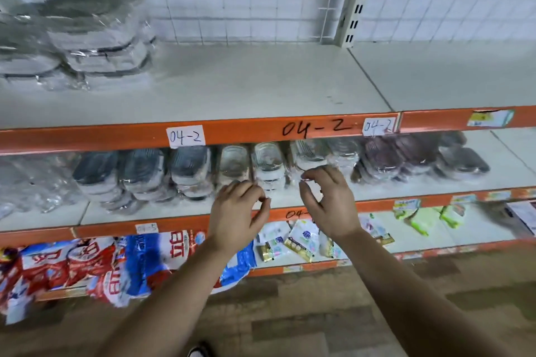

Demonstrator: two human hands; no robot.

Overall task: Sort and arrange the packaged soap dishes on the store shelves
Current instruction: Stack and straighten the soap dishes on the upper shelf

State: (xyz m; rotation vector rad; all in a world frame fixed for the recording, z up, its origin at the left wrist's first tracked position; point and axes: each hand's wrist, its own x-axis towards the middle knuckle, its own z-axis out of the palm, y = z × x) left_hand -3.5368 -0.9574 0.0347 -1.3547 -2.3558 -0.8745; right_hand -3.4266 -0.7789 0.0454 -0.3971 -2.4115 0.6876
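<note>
The left hand [237, 209] and right hand [326, 203] hover with fingers curled; I cannot tell whether they pinch any wrap. At 12 o'clock on the white middle shelf with orange lip [174, 207] stand clear plastic-wrapped soap dishes [268, 162]. Best to grip the slippery wrap's edges and square each row against the dark grey wrapped dishes [188, 165] at 9 o'clock.

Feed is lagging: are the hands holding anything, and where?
Left hand and right hand each seem to pinch the front wrap of the clear soap dishes; blur prevents certainty.
</note>
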